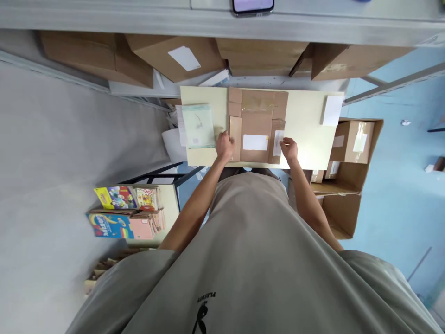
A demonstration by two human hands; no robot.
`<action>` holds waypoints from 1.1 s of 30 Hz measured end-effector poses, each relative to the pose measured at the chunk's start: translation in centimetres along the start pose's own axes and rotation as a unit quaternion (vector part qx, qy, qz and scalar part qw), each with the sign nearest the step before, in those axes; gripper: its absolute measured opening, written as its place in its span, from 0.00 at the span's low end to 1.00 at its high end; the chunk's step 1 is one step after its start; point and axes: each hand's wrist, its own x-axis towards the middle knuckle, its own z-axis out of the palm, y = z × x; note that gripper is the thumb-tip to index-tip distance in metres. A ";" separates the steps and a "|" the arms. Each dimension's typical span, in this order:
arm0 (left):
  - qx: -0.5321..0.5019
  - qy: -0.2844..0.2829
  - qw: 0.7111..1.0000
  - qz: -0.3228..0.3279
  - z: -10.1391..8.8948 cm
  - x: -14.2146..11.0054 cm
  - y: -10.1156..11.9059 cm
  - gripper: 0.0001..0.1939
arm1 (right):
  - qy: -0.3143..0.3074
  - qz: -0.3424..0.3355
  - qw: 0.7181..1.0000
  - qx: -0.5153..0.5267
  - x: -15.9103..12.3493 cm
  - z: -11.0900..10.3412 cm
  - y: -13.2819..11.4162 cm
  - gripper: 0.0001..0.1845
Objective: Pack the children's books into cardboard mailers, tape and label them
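A flattened brown cardboard box (256, 121) lies on the pale yellow tabletop (309, 125), with tape along its far part and flaps folded in at both sides. A white label (255, 142) sits on its near middle panel. My left hand (225, 145), fingers curled, is closed at the box's left side flap. On the opposite side, my right hand (289, 150) pinches at the edge of the right flap, beside a second white label (277, 142) on it. The fingertips are small in view. Left of the box lies a pale green packet (199, 126).
A white paper stack (333, 110) lies at the table's right end. Cardboard boxes (262, 55) line the shelf behind, under a ledge holding a phone (253, 6). An open carton (342, 185) with boxes stands right; colourful books (116, 198) stand lower left.
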 end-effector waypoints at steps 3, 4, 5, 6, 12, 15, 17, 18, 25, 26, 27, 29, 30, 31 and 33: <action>-0.007 0.025 0.999 -0.023 0.6 -0.7 1.2 0.11 | -0.009 -0.033 0.999 -0.002 0.4 -0.4 0.0 0.14; -0.018 0.024 0.999 -0.037 0.8 -0.9 1.6 0.08 | -0.012 -0.037 0.999 0.005 0.5 -0.5 -0.1 0.13; -0.034 0.023 0.998 -0.052 0.8 -0.9 2.0 0.06 | -0.017 -0.036 0.999 0.015 0.5 -0.5 -0.3 0.12; -0.055 0.026 0.996 -0.067 0.7 -1.0 2.2 0.05 | -0.025 -0.034 0.999 0.026 0.5 -0.6 -0.5 0.12; -0.200 0.104 0.974 -0.023 -3.1 -2.2 3.2 0.04 | -0.091 -0.056 0.991 0.086 0.3 -3.3 -0.9 0.24; -0.228 0.115 0.964 0.081 -6.2 -4.9 4.6 0.05 | -0.084 -0.106 0.985 0.103 0.6 -6.4 -1.1 0.35; -0.215 0.127 0.956 0.156 -8.2 -7.6 6.2 0.12 | -0.025 -0.160 0.981 0.107 1.1 -9.0 -2.0 0.39; -0.203 0.138 0.950 0.195 -9.1 -9.0 7.2 0.15 | 0.004 -0.189 0.976 0.111 1.3 -10.4 -2.8 0.40; -0.084 0.183 0.892 0.405 -11.2 -16.1 13.6 0.13 | 0.013 -0.265 0.963 0.056 -0.3 -17.8 -8.6 0.51; -0.062 0.172 0.889 0.420 -10.6 -16.4 14.1 0.12 | 0.006 -0.256 0.966 0.033 -0.8 -18.0 -8.8 0.53; -0.037 0.158 0.888 0.431 -9.8 -16.6 14.4 0.12 | -0.005 -0.244 0.970 0.016 -1.3 -18.1 -8.8 0.56; 0.022 0.120 0.889 0.441 -7.8 -16.7 14.8 0.15 | -0.043 -0.216 0.975 0.012 -2.4 -18.1 -8.4 0.58; 0.053 0.097 0.891 0.441 -6.8 -16.6 14.9 0.17 | -0.069 -0.203 0.976 0.027 -3.0 -17.9 -8.2 0.58; 0.079 0.074 0.891 0.440 -5.7 -16.6 15.0 0.19 | -0.096 -0.191 0.976 0.049 -3.5 -17.8 -7.9 0.58; 0.114 0.034 0.893 0.433 -3.8 -16.4 14.9 0.21 | -0.138 -0.173 0.971 0.094 -4.6 -17.6 -7.5 0.55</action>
